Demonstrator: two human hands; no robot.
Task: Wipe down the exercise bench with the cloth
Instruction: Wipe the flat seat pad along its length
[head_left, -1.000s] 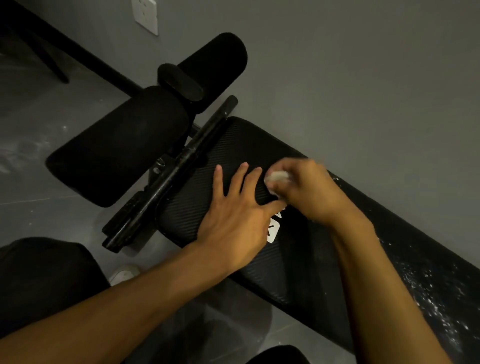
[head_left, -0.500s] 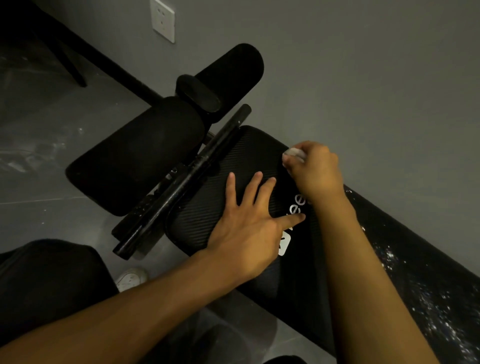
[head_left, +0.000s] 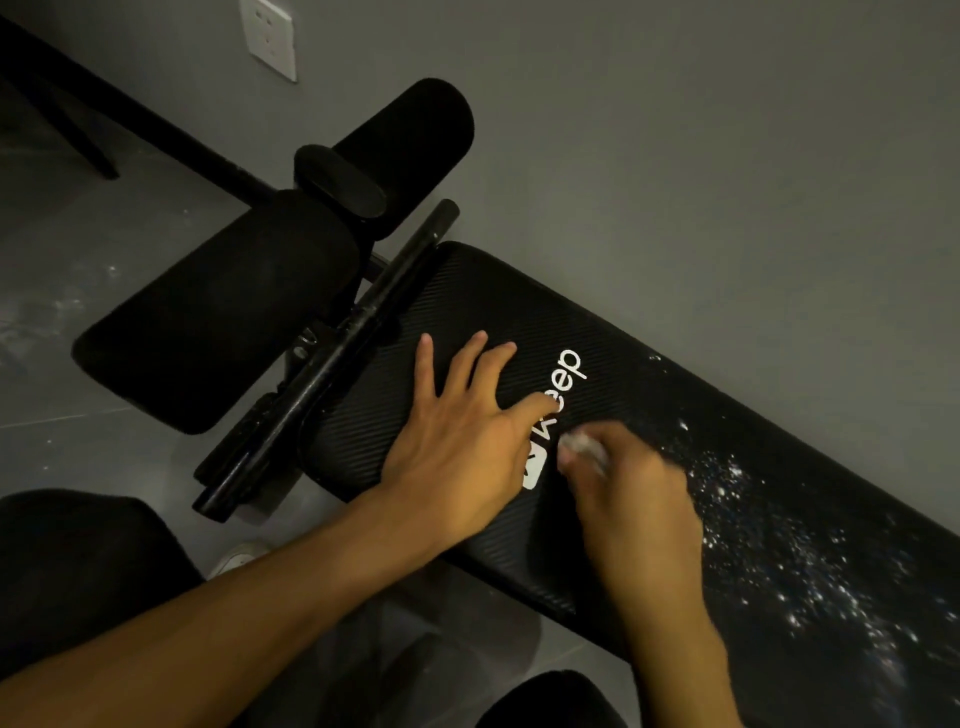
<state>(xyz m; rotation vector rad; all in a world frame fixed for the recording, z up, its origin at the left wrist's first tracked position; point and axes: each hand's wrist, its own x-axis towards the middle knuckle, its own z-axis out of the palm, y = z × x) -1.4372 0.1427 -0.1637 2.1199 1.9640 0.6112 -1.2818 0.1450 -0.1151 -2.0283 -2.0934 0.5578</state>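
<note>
Two sets of fingers, two jobs: right hand (head_left: 631, 499) fingers curl tight round a small whitish cloth (head_left: 584, 448), bunched so only a bit pokes out at the hand's 11 o'clock; motion blur hides the exact pinch. Cloth looks light, soft and floppy, so prob. best held balled in the fist w/ a flat face pressed down, not by a corner. Left hand (head_left: 457, 441) lies flat, fingers (head_left: 470, 364) straight and spread toward 12 o'clock, holding nothing, pressing the bench (head_left: 519, 296) pad approx. mid-frame; one digit covers part of the white logo (head_left: 566, 382). Cloth sits on the pad at 3 o'clock of that hand, just beside the logo. Pad is ribbed and firm-looking, likely grippy. White specks (head_left: 769, 545) cover the pad from 3 to 5 o'clock of the right hand, not yet wiped. Foam rollers (head_left: 223, 322) and a black bar (head_left: 358, 327) stand at 10 o'clock.
</note>
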